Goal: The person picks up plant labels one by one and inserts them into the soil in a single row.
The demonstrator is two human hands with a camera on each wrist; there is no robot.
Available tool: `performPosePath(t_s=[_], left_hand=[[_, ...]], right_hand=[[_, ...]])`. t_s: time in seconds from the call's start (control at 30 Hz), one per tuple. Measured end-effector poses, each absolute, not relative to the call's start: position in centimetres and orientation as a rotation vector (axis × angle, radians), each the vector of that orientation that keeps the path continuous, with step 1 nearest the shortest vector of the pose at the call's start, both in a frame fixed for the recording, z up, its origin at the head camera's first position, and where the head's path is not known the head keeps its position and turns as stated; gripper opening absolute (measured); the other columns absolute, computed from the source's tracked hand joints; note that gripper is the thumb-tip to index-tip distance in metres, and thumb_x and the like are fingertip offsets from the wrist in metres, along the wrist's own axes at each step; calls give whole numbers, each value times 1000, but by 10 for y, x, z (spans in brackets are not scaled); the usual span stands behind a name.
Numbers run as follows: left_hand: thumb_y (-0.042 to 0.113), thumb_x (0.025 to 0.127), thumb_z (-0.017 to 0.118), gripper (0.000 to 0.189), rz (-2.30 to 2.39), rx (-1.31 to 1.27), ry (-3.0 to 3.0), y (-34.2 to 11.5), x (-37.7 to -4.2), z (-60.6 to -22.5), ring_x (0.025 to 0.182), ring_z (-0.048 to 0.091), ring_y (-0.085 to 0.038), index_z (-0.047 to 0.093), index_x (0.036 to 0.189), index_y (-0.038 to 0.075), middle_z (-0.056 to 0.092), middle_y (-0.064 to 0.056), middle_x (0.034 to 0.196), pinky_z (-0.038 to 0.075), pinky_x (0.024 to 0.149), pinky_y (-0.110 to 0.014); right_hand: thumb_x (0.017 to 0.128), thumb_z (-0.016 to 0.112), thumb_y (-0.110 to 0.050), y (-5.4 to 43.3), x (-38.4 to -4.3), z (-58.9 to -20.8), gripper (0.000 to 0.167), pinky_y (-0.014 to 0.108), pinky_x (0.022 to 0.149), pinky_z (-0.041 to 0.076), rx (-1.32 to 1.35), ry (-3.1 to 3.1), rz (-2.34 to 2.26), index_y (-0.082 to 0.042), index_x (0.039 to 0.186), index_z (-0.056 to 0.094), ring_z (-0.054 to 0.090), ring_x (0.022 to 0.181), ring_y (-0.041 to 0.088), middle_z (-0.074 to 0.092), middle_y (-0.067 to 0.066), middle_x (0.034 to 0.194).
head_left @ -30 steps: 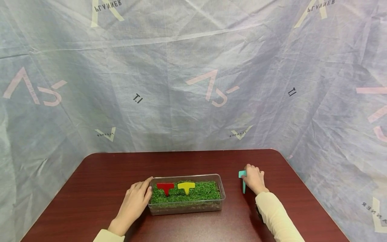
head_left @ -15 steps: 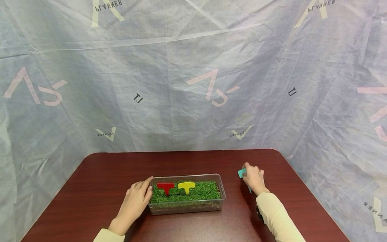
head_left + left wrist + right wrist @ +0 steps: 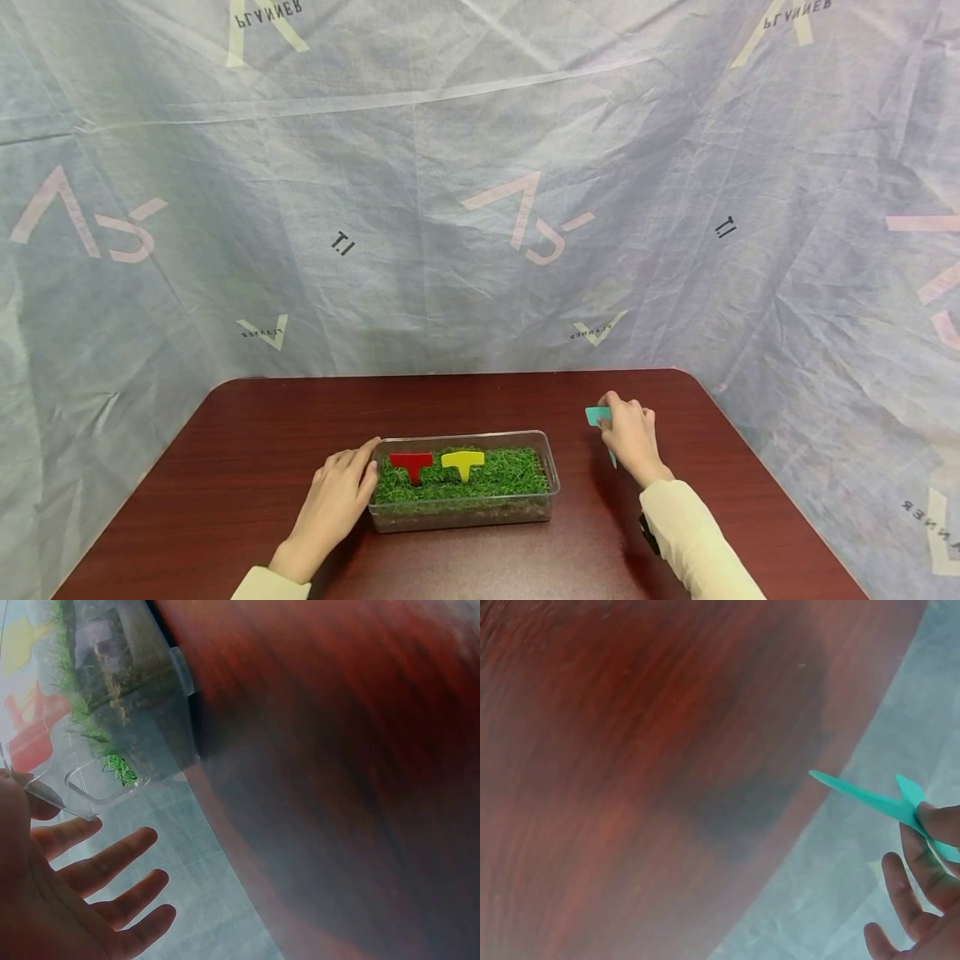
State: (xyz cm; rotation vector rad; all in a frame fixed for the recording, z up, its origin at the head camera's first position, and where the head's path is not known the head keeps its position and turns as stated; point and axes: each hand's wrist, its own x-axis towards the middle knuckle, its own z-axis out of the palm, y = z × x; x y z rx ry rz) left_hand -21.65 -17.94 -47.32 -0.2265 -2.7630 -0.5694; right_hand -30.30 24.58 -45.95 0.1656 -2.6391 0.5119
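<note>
My right hand [image 3: 632, 435] pinches a teal T-shaped plant label [image 3: 597, 415] between thumb and fingers, above the table. In the right wrist view, the label's pointed stem [image 3: 855, 792] sticks out from the fingertips. My left hand [image 3: 335, 497] rests against the left end of a clear plastic box [image 3: 461, 515], its fingers extended and its thumb at the rim. Green artificial grass [image 3: 517, 471] fills the box. A red T-shaped label [image 3: 411, 463] and a yellow one [image 3: 463, 462] stand upright in the grass, toward the left and the middle.
The dark red wooden table [image 3: 247, 433] has rounded far corners. Grey printed cloth [image 3: 420, 250] hangs behind it and along both sides. The box sits left of my right hand, with a strip of table between them.
My right hand has risen slightly, lifting the teal label. The label has tilted, its stem swinging from upright toward the hand. The left hand and box have stayed in place.
</note>
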Motion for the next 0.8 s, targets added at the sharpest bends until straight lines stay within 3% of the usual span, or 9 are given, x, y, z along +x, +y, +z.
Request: performPosePath(t_s=[0.5, 0.8], left_hand=[[30, 97, 41, 41, -579, -223, -2772, -179, -216, -472, 115, 48, -36, 46, 135, 17, 58, -12, 122, 37, 90, -58], [30, 97, 41, 40, -583, -221, -2762, -179, -216, -472, 114, 49, -36, 48, 134, 16, 59, -11, 121, 38, 89, -57]], right_hand=[[79, 69, -6, 224, -290, -436, 19, 50, 87, 33, 245, -2474, 543, -7, 94, 58, 54, 84, 31, 67, 12, 79], [76, 71, -5, 208, -283, -422, 20, 48, 84, 38, 335, -2342, 540, -7, 92, 58, 55, 77, 28, 66, 9, 76]])
